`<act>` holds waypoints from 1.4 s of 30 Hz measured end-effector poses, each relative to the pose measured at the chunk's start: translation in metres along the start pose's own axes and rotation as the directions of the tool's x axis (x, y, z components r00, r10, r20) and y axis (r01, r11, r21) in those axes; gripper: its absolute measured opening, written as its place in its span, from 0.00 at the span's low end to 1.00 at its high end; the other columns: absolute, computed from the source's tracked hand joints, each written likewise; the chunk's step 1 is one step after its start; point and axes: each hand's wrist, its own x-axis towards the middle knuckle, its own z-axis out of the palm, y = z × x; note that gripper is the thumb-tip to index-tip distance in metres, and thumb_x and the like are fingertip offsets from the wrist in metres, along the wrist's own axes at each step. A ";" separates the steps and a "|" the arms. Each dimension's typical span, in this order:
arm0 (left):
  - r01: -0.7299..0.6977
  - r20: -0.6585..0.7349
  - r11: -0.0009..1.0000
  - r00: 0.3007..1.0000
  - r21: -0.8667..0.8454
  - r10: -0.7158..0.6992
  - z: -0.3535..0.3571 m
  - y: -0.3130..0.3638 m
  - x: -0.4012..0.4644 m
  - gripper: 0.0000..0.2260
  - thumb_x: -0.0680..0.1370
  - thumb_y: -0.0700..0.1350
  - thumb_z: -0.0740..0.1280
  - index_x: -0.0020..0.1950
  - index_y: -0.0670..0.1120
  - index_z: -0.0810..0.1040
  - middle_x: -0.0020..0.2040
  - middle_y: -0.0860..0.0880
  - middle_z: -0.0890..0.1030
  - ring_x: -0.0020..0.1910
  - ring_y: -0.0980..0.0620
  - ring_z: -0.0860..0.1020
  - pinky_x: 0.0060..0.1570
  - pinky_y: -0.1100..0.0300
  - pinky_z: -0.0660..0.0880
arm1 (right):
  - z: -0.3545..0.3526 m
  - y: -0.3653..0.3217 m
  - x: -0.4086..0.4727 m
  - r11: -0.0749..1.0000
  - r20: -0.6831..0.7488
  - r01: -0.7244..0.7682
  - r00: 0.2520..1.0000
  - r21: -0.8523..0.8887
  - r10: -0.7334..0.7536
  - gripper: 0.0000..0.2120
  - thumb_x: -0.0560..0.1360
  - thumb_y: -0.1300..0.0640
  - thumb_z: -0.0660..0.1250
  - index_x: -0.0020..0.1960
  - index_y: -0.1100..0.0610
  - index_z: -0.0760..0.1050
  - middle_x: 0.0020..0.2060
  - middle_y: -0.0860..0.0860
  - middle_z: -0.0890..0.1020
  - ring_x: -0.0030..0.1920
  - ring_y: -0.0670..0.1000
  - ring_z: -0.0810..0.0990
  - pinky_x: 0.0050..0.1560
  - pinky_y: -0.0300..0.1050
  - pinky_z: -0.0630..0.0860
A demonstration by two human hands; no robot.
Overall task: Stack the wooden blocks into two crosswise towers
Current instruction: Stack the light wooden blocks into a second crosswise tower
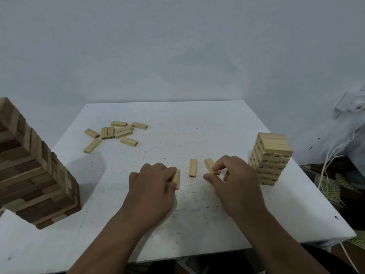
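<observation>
Hands (194, 180) flanking middle block (193, 168), bare table (197, 224) toward near edge

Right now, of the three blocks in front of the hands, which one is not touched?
The middle block: it lies free between the hands, while each outer block is held.

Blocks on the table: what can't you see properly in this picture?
- Head view: the dark tower is cut off by the left edge.
- Numbers on the pale tower are mostly too small.
- The left hand and right hand each cover part of a block.
</observation>
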 end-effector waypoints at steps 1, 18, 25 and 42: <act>0.008 -0.007 1.000 1.000 0.007 -0.008 0.001 0.001 0.003 0.08 0.80 0.48 0.60 0.56 0.57 0.76 0.49 0.60 0.73 0.50 0.55 0.67 0.47 0.56 0.57 | 0.002 0.001 0.001 1.000 0.024 -0.025 0.999 0.013 0.025 0.12 0.66 0.53 0.79 0.40 0.51 0.76 0.38 0.41 0.75 0.38 0.39 0.72 0.37 0.30 0.63; -0.002 -0.108 0.976 0.994 -0.218 -0.022 0.019 0.001 0.031 0.16 0.72 0.39 0.68 0.50 0.61 0.77 0.50 0.69 0.74 0.59 0.57 0.69 0.57 0.40 0.69 | 0.021 -0.001 0.010 0.984 0.189 0.123 0.977 -0.125 -0.098 0.12 0.74 0.50 0.72 0.57 0.46 0.82 0.50 0.44 0.80 0.51 0.48 0.74 0.50 0.41 0.65; -0.054 0.011 0.984 0.998 -0.169 0.057 0.012 0.012 0.026 0.25 0.79 0.34 0.60 0.64 0.63 0.77 0.65 0.68 0.70 0.70 0.57 0.61 0.64 0.43 0.57 | 0.019 -0.002 0.011 0.978 0.229 0.162 0.965 -0.132 -0.129 0.12 0.75 0.53 0.70 0.58 0.44 0.81 0.48 0.44 0.78 0.49 0.47 0.72 0.47 0.43 0.64; -0.112 0.060 0.969 0.990 -0.220 0.128 -0.011 -0.008 0.003 0.21 0.73 0.39 0.67 0.53 0.68 0.75 0.54 0.70 0.74 0.61 0.66 0.66 0.59 0.51 0.61 | -0.020 0.003 0.011 0.995 0.578 0.095 0.810 0.039 -0.100 0.35 0.66 0.42 0.77 0.69 0.36 0.66 0.60 0.30 0.68 0.57 0.33 0.67 0.65 0.43 0.66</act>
